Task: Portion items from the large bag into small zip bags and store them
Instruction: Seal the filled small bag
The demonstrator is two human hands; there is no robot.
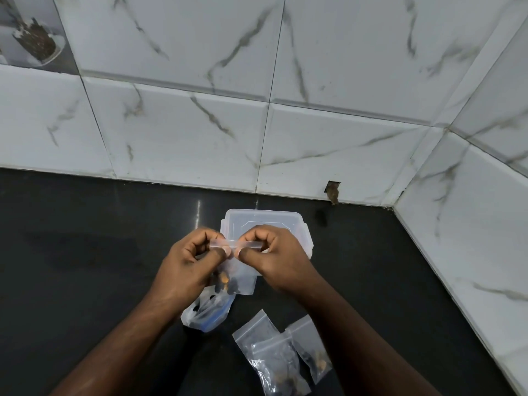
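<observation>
Zip strip axis: we hold a small clear plastic zip bag (pixel 238 270) up over the counter, and its closure strip runs from 9 o'clock to 3 o'clock between our two hands, tilted slightly down toward 3.
Bag body: it hangs from the strip toward 6 o'clock, with a few small brown and dark pieces gathered in its lower left corner.
Left hand (pixel 194 257): thumb and curled fingers pinch the 9 o'clock end of the strip.
Right hand (pixel 274 257): thumb and forefinger pinch the strip just past its middle, the thumbs almost meeting; the strip's 3 o'clock end pokes out beyond the knuckles.
Nearer hand: both are on the strip, so we judge that the next press runs outward along its length, most likely toward 3 o'clock.
Seal state: we cannot tell whether the strip is fully closed.
Clear rectangular plastic box (pixel 300 224): it sits at 12 o'clock behind the hands, its lid on; we cannot make out any contents.
Large crumpled white plastic bag (pixel 205 314): it lies at 6 o'clock below the left hand, with dark pieces and something blue showing through.
Filled small clear zip bags (pixel 281 355): about three lie overlapping at 5 o'clock on the black stone counter (pixel 85 252), each holding dark and brown pieces.
</observation>
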